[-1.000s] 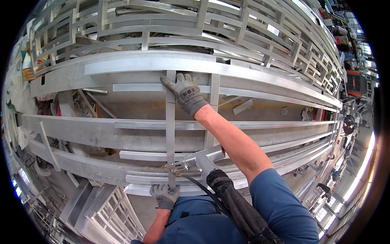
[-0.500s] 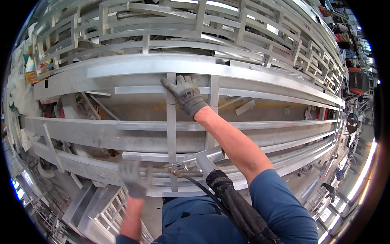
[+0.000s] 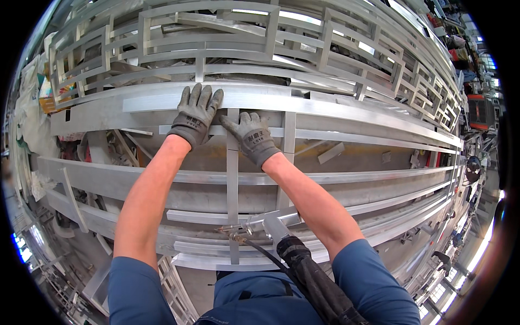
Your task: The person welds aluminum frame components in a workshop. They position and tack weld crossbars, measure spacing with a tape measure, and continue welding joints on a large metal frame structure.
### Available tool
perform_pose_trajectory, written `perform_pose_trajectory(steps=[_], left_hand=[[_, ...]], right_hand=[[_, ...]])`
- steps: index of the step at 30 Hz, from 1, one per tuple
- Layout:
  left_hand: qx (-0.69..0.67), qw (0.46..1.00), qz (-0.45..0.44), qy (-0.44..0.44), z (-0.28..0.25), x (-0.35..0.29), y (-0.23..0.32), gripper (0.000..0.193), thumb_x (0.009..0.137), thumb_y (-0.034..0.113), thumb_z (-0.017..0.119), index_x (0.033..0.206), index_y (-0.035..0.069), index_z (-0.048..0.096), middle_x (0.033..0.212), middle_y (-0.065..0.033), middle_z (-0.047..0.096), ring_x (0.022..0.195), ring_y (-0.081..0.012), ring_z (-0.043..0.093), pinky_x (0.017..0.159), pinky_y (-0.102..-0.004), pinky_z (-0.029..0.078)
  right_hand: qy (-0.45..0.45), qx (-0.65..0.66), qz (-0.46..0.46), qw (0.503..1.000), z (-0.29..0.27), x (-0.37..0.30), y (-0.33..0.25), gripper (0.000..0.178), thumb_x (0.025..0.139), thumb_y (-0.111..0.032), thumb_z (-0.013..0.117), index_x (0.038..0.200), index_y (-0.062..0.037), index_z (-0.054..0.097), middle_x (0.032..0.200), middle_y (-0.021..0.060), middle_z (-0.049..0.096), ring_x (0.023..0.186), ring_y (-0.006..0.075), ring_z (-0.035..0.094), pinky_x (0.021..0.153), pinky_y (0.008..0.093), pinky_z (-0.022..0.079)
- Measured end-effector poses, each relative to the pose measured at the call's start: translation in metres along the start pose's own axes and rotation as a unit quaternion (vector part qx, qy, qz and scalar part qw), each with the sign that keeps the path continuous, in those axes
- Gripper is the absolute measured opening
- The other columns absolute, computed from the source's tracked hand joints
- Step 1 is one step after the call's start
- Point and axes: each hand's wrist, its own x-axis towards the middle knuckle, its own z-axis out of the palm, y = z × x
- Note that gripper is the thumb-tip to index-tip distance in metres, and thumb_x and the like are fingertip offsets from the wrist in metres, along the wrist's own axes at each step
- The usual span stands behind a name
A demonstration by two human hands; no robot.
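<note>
**Both gloved hands flat on the aluminium frame**

I see my left hand point(image 3: 196, 112) in a grey work glove, fingers spread and lying open, palm down on the long horizontal aluminium bar point(image 3: 336, 111) at the far side of the frame. It grips nothing, just presses flat. My right hand point(image 3: 252, 136), same grey glove, sits just beside the left one, lower and to its right, also open and flat. Its fingers rest where the vertical aluminium strip point(image 3: 233, 184) meets the thinner crossbar point(image 3: 352, 135). The two hands are close, nearly touching; I cannot tell if the gloves actually meet.

The vertical strip runs from between my hands back toward my body, crossing a wide flat bar point(image 3: 108, 181) below my forearms. A second upright strip point(image 3: 288, 135) stands just right of my right hand.

Near my torso, well behind both hands, a welding torch point(image 3: 271, 226) with a black sheathed hose point(image 3: 314, 281) lies against the near bars, its tip close to the near end of the vertical strip. Neither hand touches it.

Beyond my hands, stacked aluminium lattice frames point(image 3: 325, 49) fill the far side. Loose offcuts point(image 3: 330, 153) lie on the worktop to the right of my right hand, under the bars.
</note>
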Motion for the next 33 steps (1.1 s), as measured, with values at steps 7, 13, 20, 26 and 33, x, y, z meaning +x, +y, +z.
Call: perform_pose_trajectory(steps=[7, 13, 20, 26, 33], left_hand=[[-0.045, 0.997, 0.019, 0.059, 0.011, 0.002, -0.003, 0.132, 0.055, 0.029, 0.094, 0.167, 0.011, 0.027, 0.157, -0.0219, 0.041, 0.147, -0.0448, 0.040, 0.127, -0.0622, 0.024], [-0.065, 0.997, 0.014, 0.045, 0.008, 0.003, -0.005, 0.124, 0.059, 0.024, 0.093, 0.168, 0.016, 0.033, 0.156, -0.0213, 0.045, 0.146, -0.0437, 0.042, 0.126, -0.0631, 0.026], [-0.080, 0.995, 0.018, 0.051, 0.005, 0.002, -0.006, 0.127, 0.054, 0.025, 0.094, 0.166, 0.016, 0.034, 0.153, -0.0203, 0.045, 0.144, -0.0429, 0.043, 0.125, -0.0624, 0.028], [-0.093, 0.993, 0.023, 0.062, 0.002, 0.001, -0.007, 0.128, 0.050, 0.024, 0.094, 0.164, 0.017, 0.035, 0.151, -0.0201, 0.045, 0.143, -0.0427, 0.044, 0.124, -0.0619, 0.029], [-0.090, 0.994, 0.019, 0.051, -0.002, 0.003, -0.006, 0.127, 0.051, 0.023, 0.094, 0.164, 0.017, 0.037, 0.151, -0.0173, 0.046, 0.143, -0.0400, 0.044, 0.124, -0.0613, 0.028]], right_hand=[[-0.070, 0.016, 0.029, 0.997, -0.011, 0.003, -0.002, 0.074, 0.087, -0.007, 0.070, 0.153, -0.0356, 0.053, 0.117, 0.0137, 0.064, 0.111, 0.0342, 0.064, 0.090, 0.0497, 0.053], [-0.099, 0.026, 0.032, 0.994, -0.018, 0.005, -0.004, 0.073, 0.087, -0.006, 0.070, 0.153, -0.0338, 0.054, 0.116, 0.0143, 0.064, 0.112, 0.0344, 0.063, 0.092, 0.0518, 0.051], [0.058, 0.109, 0.006, 0.992, -0.027, -0.023, 0.004, 0.069, 0.086, 0.000, 0.065, 0.152, -0.0181, 0.053, 0.122, 0.0139, 0.065, 0.118, 0.0348, 0.061, 0.107, 0.0554, 0.044], [0.193, 0.169, 0.023, 0.966, -0.033, -0.040, 0.012, 0.048, 0.086, -0.004, 0.067, 0.133, -0.0056, 0.058, 0.121, 0.0156, 0.068, 0.115, 0.0377, 0.064, 0.104, 0.0562, 0.046], [0.115, 0.315, 0.031, 0.942, -0.043, -0.070, -0.011, 0.027, 0.093, -0.008, 0.069, 0.120, -0.0058, 0.066, 0.097, 0.0155, 0.072, 0.091, 0.0378, 0.070, 0.082, 0.0494, 0.056]])
